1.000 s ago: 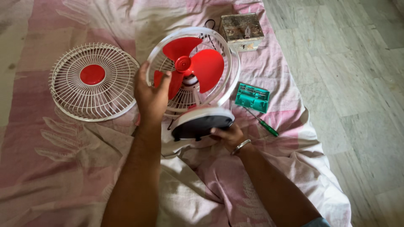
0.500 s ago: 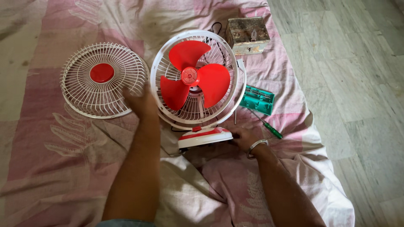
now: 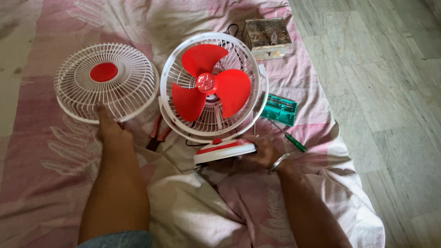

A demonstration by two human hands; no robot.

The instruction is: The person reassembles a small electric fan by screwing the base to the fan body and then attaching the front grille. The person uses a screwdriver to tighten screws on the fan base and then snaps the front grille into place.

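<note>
A small table fan (image 3: 212, 87) with red blades and a white rear guard stands upright on a pink cloth (image 3: 55, 170). My right hand (image 3: 262, 150) grips its white and red base (image 3: 223, 150) from the right. The detached white front guard (image 3: 106, 81) with a red centre disc is tilted up off the cloth at the left. My left hand (image 3: 109, 129) holds its near rim. Red-handled pliers (image 3: 157, 136) lie between the guard and the fan.
A green screwdriver (image 3: 289, 137) and a green bit case (image 3: 280, 109) lie right of the fan. A worn metal box (image 3: 266, 36) sits behind it, with a black cord beside it. Marble floor (image 3: 381, 92) runs along the right of the cloth.
The fan went from tilted in both hands to standing on its base. My left hand left the fan, moved left, and lifted the near edge of the front guard, uncovering the pliers.
</note>
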